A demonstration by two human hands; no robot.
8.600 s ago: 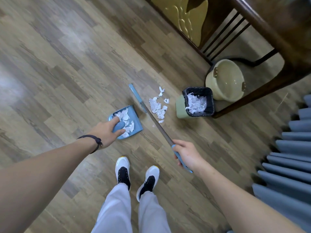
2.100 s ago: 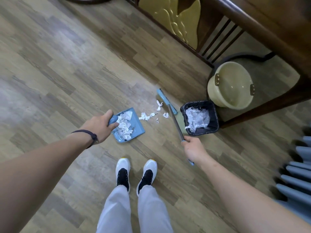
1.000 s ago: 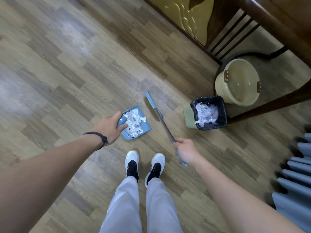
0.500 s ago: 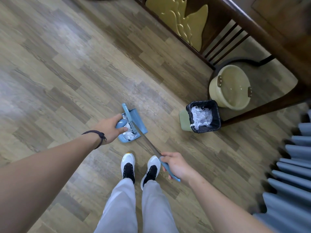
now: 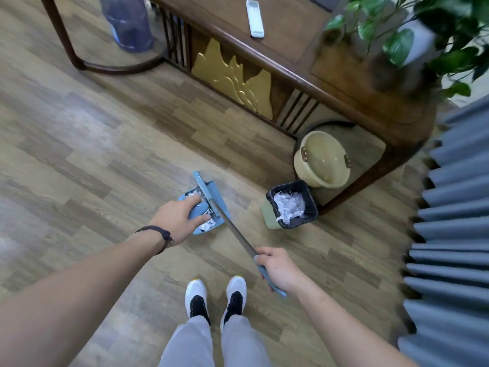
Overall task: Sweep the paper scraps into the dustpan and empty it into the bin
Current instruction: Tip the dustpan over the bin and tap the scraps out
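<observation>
The left hand [image 5: 177, 218], reaching forward on an outstretched arm with a dark band [image 5: 156, 231] at the wrist, has its fingers curled down around the handle end of the blue dustpan [image 5: 215, 201], thumb on the near side. The pan sits over the wooden floor [image 5: 79, 144] straight ahead of the white shoes [image 5: 215, 298], its mouth pointing up and away from the person toward the table; white paper scraps [image 5: 205, 225] show inside it, partly hidden by the fingers. Across the pan lies the broom [image 5: 230, 226]: its blue head rests along the pan, and the long shaft slants down to the right into the right hand [image 5: 277, 268], which is closed in a fist around the blue grip, forearm angled in from the lower right. Just right of the pan, apart from it, stands the black-lined bin [image 5: 292, 205], already holding crumpled paper, with a cream bucket [image 5: 321, 158] behind it under the table [image 5: 344, 72].
</observation>
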